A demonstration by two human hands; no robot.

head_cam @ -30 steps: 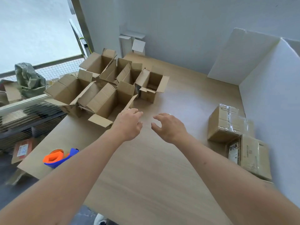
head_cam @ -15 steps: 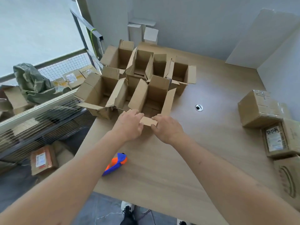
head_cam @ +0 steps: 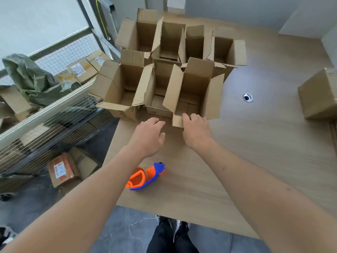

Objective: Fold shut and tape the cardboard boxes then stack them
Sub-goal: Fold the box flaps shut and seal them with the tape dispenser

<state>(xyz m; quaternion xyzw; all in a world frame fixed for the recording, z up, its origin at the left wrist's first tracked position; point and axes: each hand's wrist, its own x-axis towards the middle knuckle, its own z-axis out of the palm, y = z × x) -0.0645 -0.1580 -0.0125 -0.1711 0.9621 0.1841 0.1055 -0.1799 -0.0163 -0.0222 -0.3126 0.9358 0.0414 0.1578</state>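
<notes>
A: Head view, the only one we have. Our right hand (head_cam: 196,131) has its fingers curled over the near flap (head_cam: 177,121) of the nearest open box (head_cam: 193,92), gripping it. Our left hand (head_cam: 148,136) hangs just beside that flap, fingers loosely spread, holding nothing, apart from the cardboard.

B: Step in hand?

A: We judge it the very start of one box: getting hold of it at the edge of the cluster (head_cam: 164,61), either to draw it out or to fold that flap in. Nothing on it is folded or taped yet.

B: Next move?

A: It likely calls for the left hand to join on the box, then short flaps down before long ones. The tape dispenser (head_cam: 145,177), orange and blue, lies on the surface (head_cam: 255,161) near our left forearm, untouched.

B: How does the box look?

A: Brown corrugated, all four flaps up, side flaps tall and slightly creased, inside bare as far as we can see. It stands on the near left part of the surface, touching its neighbours. A closed box (head_cam: 317,94) sits well apart at the right edge; whether it is taped we cannot tell.
</notes>
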